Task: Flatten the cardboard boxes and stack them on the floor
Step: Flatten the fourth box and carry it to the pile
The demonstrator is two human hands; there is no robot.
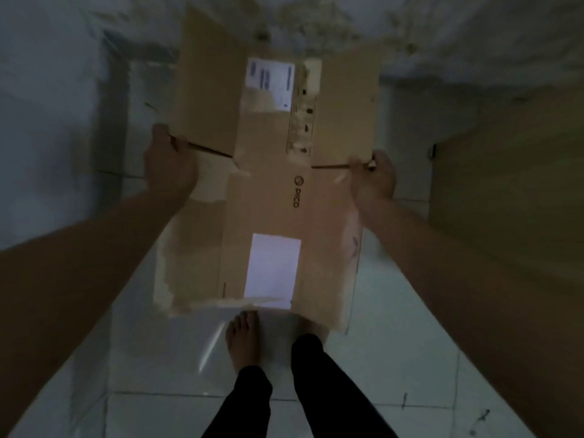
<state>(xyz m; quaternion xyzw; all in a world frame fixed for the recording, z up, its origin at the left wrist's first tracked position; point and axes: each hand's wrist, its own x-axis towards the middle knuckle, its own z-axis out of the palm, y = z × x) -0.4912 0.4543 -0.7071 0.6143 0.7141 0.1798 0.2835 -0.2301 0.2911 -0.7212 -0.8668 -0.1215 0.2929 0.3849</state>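
A flattened brown cardboard box (268,197) with white labels and a printed logo hangs in front of me above the floor, its flaps spread out at the top. My left hand (169,165) grips its left edge at the flap slit. My right hand (374,177) pinches its right edge at the same height. The bottom edge of the box hovers just above my bare feet (241,339), and it hides part of my right foot.
White floor tiles (379,368) lie underfoot. Another brown cardboard piece (505,197) lies at the right. A stained wall (442,33) runs across the far side, with a dark frame (113,102) at the left.
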